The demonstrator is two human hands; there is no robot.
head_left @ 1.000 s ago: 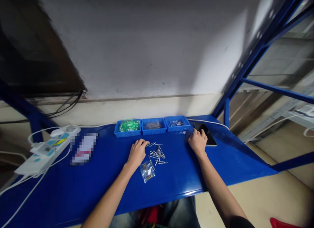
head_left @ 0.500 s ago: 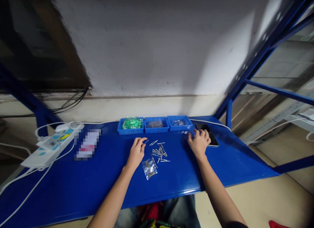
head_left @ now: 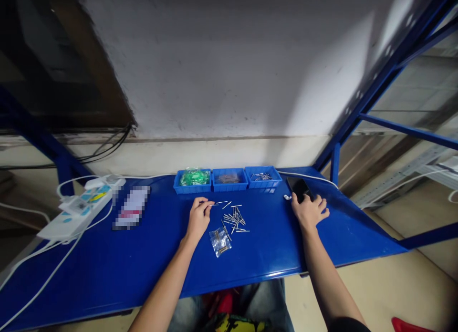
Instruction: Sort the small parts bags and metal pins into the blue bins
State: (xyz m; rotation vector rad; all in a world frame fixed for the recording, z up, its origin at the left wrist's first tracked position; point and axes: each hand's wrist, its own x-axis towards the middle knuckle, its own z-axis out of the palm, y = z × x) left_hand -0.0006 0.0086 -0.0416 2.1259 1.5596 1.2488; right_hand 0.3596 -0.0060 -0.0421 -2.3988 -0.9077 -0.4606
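My left hand (head_left: 199, 220) is pinched shut on a slim silvery metal pin (head_left: 215, 205) that sticks out to the right of its fingertips. Just right of it lies a loose pile of similar metal pins (head_left: 235, 219). Below the pile is a small clear plastic bag (head_left: 219, 242) with brass-coloured pieces inside. My right hand (head_left: 308, 212) rests with fingers spread over the near end of a black phone (head_left: 299, 186), grasping nothing that I can see. Small white earbuds (head_left: 287, 197) lie beside its thumb.
Three blue bins stand in a row at the back: one with green packets (head_left: 195, 177), one with brownish contents (head_left: 229, 178), one with metal pins (head_left: 262, 176). A white power strip (head_left: 84, 208) with cables and a pixelated phone-like object (head_left: 131, 208) lie left on the blue table (head_left: 265, 255).
My right hand has shifted right, over the phone's near end, and the white earbuds now show. My left fingers have closed together on a pin. The view has shifted slightly.
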